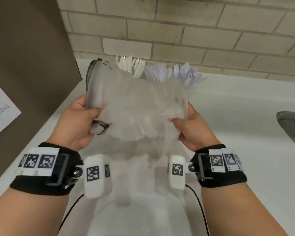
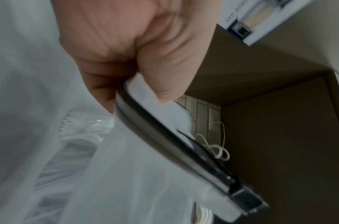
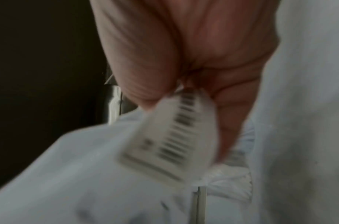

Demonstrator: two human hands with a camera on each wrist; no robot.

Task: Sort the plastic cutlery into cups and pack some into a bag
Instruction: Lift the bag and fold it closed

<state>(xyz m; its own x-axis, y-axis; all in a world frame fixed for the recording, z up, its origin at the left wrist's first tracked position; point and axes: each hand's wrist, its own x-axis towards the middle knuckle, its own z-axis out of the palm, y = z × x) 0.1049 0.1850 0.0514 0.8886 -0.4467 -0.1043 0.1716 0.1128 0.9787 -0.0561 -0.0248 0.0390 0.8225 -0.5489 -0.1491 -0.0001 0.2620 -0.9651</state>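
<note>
A frosted translucent plastic bag [image 1: 140, 106] with a dark zipper strip [image 1: 90, 82] is held up over the white counter [image 1: 228, 133]. My left hand [image 1: 82, 120] grips its left edge by the zipper strip [image 2: 164, 136]. My right hand [image 1: 189, 126] pinches the bag's right edge, where a barcode label [image 3: 176, 136] shows. Behind the bag, against the wall, stand bunches of white cutlery [image 1: 131, 65], pale forks [image 1: 158, 72] and pale spoons [image 1: 189, 74]; their cups are hidden by the bag. Cutlery shows faintly through the bag [image 2: 84, 127].
A brick-tile wall [image 1: 194, 31] backs the counter. A brown cabinet side [image 1: 32, 57] with a paper notice [image 1: 0, 108] stands at the left. A steel sink [image 1: 293, 126] is at the right edge. A white cable [image 2: 216, 148] lies in the corner.
</note>
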